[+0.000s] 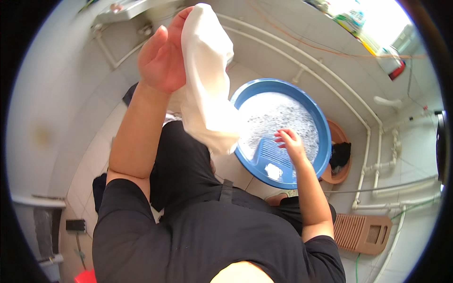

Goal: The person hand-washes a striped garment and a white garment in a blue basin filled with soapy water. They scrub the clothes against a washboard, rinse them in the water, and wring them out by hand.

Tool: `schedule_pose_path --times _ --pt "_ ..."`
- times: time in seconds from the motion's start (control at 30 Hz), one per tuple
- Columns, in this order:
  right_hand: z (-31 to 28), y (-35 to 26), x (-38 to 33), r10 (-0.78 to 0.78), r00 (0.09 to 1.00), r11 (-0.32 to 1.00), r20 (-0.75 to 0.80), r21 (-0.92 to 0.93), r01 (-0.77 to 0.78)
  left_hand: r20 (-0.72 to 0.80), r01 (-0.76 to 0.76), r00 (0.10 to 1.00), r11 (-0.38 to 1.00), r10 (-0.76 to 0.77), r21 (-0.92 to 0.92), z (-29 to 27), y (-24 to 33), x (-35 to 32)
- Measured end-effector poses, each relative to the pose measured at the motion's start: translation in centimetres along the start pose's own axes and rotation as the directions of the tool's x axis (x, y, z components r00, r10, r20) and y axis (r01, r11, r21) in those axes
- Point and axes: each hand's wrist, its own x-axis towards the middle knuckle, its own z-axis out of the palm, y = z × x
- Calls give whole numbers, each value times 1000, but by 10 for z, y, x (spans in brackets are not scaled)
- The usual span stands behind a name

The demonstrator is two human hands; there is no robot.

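Observation:
Raised at the upper left, my left hand (163,61) bears a long white cloth (205,80) that hangs down past it. The thumb stands apart, while the fingertips are hidden by the fabric. Its lower end hangs in front of the left rim of a big round blue tub (322,118). Foamy water (278,111) fills the tub. Over the near side of the water is my right hand (291,143), its fingers loosely bent and apart, with nothing in them. Just beneath it a blue ribbed washboard (276,153) slopes into the suds, with a white patch (273,170) low on it.
Behind the tub, to its right, an orange-brown basin (337,129) holds dark cloth (340,155). A brown washboard (361,233) lies at the lower right. White pipes (302,66) run along the tiled wall. Bottles (391,61) stand on the window ledge, and a sink (127,12) is upper left.

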Motion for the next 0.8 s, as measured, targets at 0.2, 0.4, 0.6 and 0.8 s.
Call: schedule_pose_path --times 0.2,0.4,0.6,0.8 --pt "6 -20 -1 -479 854 802 -203 -497 332 230 144 971 930 -66 -338 11 -80 36" --pt "-68 43 24 -551 695 764 -461 -613 200 -17 363 927 908 -375 -211 4 -120 43" --pt "-131 43 1 -87 737 972 -670 104 210 -609 543 755 755 -246 368 -57 -151 20" --pt "-150 21 -2 -85 723 945 -686 174 277 -612 397 790 794 -40 460 -66 -186 27"
